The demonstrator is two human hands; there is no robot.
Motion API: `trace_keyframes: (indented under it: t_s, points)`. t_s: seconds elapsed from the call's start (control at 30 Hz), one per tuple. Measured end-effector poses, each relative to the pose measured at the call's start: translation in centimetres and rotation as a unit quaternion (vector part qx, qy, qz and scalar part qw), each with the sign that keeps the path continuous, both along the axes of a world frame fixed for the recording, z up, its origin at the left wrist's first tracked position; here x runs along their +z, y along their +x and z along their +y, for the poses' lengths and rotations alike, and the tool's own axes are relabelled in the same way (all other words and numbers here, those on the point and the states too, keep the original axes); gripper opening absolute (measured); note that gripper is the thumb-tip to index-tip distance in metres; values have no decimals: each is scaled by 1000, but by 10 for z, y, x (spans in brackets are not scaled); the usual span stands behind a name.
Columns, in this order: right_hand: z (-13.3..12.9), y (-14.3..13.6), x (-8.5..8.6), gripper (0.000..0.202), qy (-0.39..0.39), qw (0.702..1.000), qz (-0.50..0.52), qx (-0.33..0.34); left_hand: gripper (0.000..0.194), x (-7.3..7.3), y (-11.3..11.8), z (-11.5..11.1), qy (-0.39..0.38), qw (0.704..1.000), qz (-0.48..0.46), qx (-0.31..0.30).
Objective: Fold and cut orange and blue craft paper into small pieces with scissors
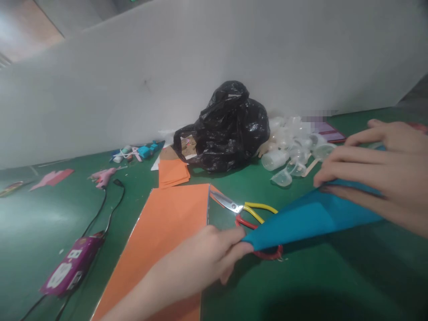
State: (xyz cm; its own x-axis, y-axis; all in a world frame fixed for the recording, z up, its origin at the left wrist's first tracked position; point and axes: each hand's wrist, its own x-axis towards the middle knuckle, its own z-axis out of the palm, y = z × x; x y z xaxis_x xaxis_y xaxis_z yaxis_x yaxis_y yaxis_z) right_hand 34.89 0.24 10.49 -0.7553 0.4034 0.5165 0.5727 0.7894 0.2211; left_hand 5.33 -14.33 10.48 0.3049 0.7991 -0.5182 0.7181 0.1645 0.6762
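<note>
A blue sheet (297, 220), rolled or folded to a narrow end at the left, stretches between my hands above the green table. My left hand (220, 252) pinches that narrow end. Around the wider right part, my right hand (371, 167) has its fingers over the upper edge. Scissors (236, 207) with one yellow and one red handle lie partly beneath the blue sheet, their blades pointing left. A large orange sheet (167, 232) lies under my left forearm, and smaller orange pieces (172, 171) are stacked behind it.
A black plastic bag (230, 129) stands near the wall, with clear plastic cups (276, 159) to its right. On the left are a pink glue gun (103, 177), a purple box with cords (75, 265), pink paper (53, 178) and small blue items (145, 151).
</note>
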Motion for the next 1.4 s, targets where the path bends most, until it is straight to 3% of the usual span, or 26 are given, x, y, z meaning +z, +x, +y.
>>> trace_keyframes:
  t_s: [0.1,0.2,0.43,0.7,1.2,1.4]
  points:
    - [-5,-6,6,46,-2,998,-12,55,44,0,-1,1,-2,1000,-3,-2]
    - [-7,-7,6,42,3,999,-21,33,44,0,-1,1,-5,1000,-5,-2]
    - [-9,-7,6,32,8,998,-3,59,45,-2,0,1,-5,1000,4,-6]
    - [-13,-16,13,35,27,999,7,23,37,-3,1,2,-28,1000,-13,2]
    - [-12,-13,11,35,-19,998,3,66,37,-7,2,-1,-13,1000,5,4]
    - [-15,-17,14,39,10,998,-3,65,35,-7,3,-1,-18,1000,13,2]
